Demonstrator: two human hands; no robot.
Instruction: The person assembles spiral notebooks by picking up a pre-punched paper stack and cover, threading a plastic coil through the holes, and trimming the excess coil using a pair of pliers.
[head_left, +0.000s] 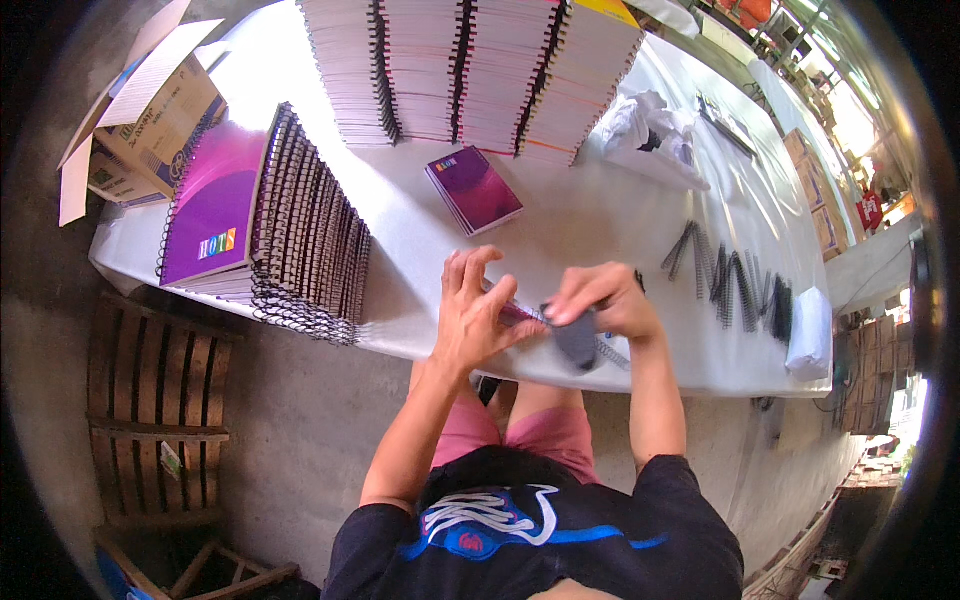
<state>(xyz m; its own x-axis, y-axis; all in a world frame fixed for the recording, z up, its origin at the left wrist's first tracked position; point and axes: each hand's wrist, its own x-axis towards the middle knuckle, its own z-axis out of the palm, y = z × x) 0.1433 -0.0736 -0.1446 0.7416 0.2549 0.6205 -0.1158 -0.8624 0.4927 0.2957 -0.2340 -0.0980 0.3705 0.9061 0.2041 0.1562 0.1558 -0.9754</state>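
At the near edge of the white-covered table, my left hand grips a small purple-edged booklet, mostly hidden behind the fingers. My right hand is closed on a dark grey, rounded flat object, blurred by motion, whose kind I cannot make out. It is held close against the booklet's right end. Beside it, a loose spiral coil lies near the table edge. Just beyond my hands rests a small stack of purple-covered booklets.
A row of spiral-bound purple notebooks stands at left, by an open cardboard box. Tall stacks of bound pages fill the far side. Black spiral coils, a white packet and crumpled white plastic lie right.
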